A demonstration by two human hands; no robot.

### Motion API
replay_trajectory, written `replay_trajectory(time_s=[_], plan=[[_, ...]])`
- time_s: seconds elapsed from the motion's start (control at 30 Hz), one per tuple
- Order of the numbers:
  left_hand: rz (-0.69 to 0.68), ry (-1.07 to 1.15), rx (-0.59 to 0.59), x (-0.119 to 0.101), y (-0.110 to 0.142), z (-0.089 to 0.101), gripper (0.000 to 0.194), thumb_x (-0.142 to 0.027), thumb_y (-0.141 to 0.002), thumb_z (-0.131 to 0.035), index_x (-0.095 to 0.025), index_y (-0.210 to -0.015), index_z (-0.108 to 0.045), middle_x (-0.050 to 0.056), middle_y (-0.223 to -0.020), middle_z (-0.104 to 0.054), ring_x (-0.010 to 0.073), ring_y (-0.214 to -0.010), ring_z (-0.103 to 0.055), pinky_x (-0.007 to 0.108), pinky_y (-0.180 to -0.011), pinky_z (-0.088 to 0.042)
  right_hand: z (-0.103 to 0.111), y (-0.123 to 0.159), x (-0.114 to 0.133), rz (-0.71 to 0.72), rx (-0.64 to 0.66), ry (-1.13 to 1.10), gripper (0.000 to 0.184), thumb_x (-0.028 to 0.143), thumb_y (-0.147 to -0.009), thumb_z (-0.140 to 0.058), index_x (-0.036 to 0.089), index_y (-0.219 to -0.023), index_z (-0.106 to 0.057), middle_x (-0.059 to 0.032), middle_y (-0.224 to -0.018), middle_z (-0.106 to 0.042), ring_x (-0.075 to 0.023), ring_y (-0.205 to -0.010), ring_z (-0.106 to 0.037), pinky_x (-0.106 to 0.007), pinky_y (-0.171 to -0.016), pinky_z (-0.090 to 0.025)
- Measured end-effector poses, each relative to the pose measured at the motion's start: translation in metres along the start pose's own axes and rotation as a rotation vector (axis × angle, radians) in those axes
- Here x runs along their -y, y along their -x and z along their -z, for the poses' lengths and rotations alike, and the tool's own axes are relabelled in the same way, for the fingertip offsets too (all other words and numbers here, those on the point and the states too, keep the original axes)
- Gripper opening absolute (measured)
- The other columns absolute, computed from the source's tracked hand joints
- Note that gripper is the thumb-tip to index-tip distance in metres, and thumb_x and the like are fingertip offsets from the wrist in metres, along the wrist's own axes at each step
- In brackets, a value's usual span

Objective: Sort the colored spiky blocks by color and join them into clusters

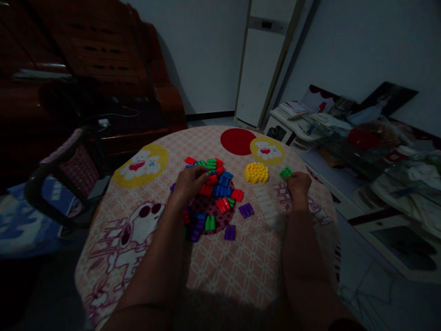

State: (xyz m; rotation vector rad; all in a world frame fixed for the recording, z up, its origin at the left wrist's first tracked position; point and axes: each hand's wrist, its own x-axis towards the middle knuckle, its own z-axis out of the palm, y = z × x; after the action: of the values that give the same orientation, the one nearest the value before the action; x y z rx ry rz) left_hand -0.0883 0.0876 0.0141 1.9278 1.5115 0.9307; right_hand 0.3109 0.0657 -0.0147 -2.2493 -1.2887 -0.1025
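Note:
A heap of small ribbed plastic blocks in red, blue, green and purple (220, 190) lies on the table. My left hand (191, 183) is at the heap's left side, its fingers curled together over the blocks; whatever is between the fingertips is hidden. On the right, my right hand (299, 184) is closed, with its fingertips on a small cluster of green blocks (285, 172). Between the hands sits a rounded group of yellow blocks (257, 173). Two purple blocks, a farther one (246, 210) and a nearer one (229, 232), lie apart from the heap.
A patterned cloth (237, 271) covers the round table. To the left stands a chair with a dark frame (55, 184), and behind it a wooden sofa (113, 59). A cluttered glass-topped cabinet (365, 156) runs along the right wall. A white upright unit (258, 69) stands in the corner.

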Motion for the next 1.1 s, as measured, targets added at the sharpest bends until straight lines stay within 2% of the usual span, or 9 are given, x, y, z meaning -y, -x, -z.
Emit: replay_trajectory(time_s=[0.1,0.27,0.5,0.63,0.7,0.8,0.9,1.0,1.1], plan=[[0.011,-0.002,0.000,0.002,-0.001,0.000,0.032,-0.038,-0.083,-0.060,-0.020,-0.104,-0.076,0.009,-0.099,-0.079,0.0280,-0.096,-0.072,0.040,-0.087,-0.057,-0.002,0.000,0.005,-0.046,-0.041,0.029,0.015,0.026,-0.075,-0.067,0.016,-0.083,-0.075,-0.0127,-0.088,-0.076,-0.0251,-0.086,-0.069,-0.033,-0.076,-0.049],[0.031,0.010,0.009,0.006,-0.002,0.000,0.034,-0.038,-0.083,-0.059,-0.019,-0.105,-0.076,0.009,-0.097,-0.079,0.0288,-0.098,-0.072,0.039,-0.085,-0.057,0.000,0.001,0.010,-0.069,-0.032,0.020,0.011,0.022,-0.075,-0.065,0.018,-0.084,-0.071,-0.0121,-0.089,-0.075,-0.0259,-0.088,-0.068,-0.035,-0.081,-0.048],[0.058,-0.078,-0.149,0.005,-0.003,0.003,0.035,-0.033,-0.084,-0.055,-0.015,-0.107,-0.075,0.011,-0.104,-0.078,0.0265,-0.095,-0.072,0.039,-0.091,-0.054,0.008,0.011,0.024,-0.085,-0.159,-0.058,0.019,0.027,-0.081,-0.058,0.015,-0.091,-0.069,-0.0147,-0.090,-0.072,-0.0265,-0.087,-0.065,-0.035,-0.078,-0.045],[0.018,-0.099,-0.169,0.004,-0.016,0.003,0.036,-0.029,-0.085,-0.054,-0.015,-0.114,-0.072,0.012,-0.114,-0.075,0.0254,-0.103,-0.070,0.040,-0.099,-0.052,0.008,0.013,0.034,-0.044,-0.137,-0.105,0.024,0.029,-0.085,-0.051,0.015,-0.087,-0.071,-0.0132,-0.085,-0.072,-0.0248,-0.081,-0.064,-0.034,-0.076,-0.044],[-0.002,-0.121,-0.141,0.005,-0.029,-0.001,0.040,-0.025,-0.085,-0.055,-0.016,-0.121,-0.068,0.014,-0.123,-0.071,0.0268,-0.113,-0.067,0.042,-0.105,-0.048,0.007,0.013,0.036,-0.022,-0.104,-0.118,0.024,0.028,-0.084,-0.051,0.014,-0.086,-0.071,-0.0132,-0.085,-0.073,-0.0245,-0.080,-0.064,-0.033,-0.076,-0.045],[0.005,-0.207,-0.038,0.007,-0.050,-0.011,0.045,-0.016,-0.084,-0.053,-0.017,-0.127,-0.065,0.015,-0.132,-0.067,0.0282,-0.123,-0.062,0.045,-0.110,-0.044,0.004,0.011,0.036,0.015,-0.084,-0.141,0.025,0.026,-0.082,-0.051,0.014,-0.086,-0.072,-0.0133,-0.087,-0.074,-0.0241,-0.082,-0.065,-0.033,-0.079,-0.046],[0.010,-0.298,0.087,0.004,-0.059,-0.021,0.039,-0.014,-0.083,-0.054,-0.019,-0.119,-0.069,0.013,-0.123,-0.071,0.0281,-0.118,-0.064,0.042,-0.105,-0.047,0.001,0.009,0.035,0.051,-0.104,-0.177,0.026,0.027,-0.081,-0.051,0.014,-0.087,-0.073,-0.0128,-0.088,-0.075,-0.0235,-0.082,-0.066,-0.033,-0.081,-0.047],[-0.040,-0.345,0.215,-0.002,-0.047,-0.031,0.030,-0.019,-0.086,-0.055,-0.017,-0.112,-0.071,0.013,-0.113,-0.074,0.0282,-0.108,-0.068,0.040,-0.099,-0.050,-0.003,0.008,0.038,0.046,-0.099,-0.242,0.028,0.029,-0.083,-0.051,0.014,-0.090,-0.073,-0.0110,-0.085,-0.074,-0.0225,-0.079,-0.066,-0.032,-0.079,-0.048],[-0.107,-0.330,0.240,-0.007,-0.025,-0.037,0.031,-0.020,-0.086,-0.057,-0.017,-0.114,-0.070,0.013,-0.115,-0.073,0.0278,-0.110,-0.066,0.040,-0.099,-0.049,-0.004,0.010,0.051,0.066,-0.051,-0.363,0.028,0.030,-0.084,-0.051,0.014,-0.092,-0.072,-0.0083,-0.080,-0.072,-0.0217,-0.078,-0.067,-0.031,-0.074,-0.050]])
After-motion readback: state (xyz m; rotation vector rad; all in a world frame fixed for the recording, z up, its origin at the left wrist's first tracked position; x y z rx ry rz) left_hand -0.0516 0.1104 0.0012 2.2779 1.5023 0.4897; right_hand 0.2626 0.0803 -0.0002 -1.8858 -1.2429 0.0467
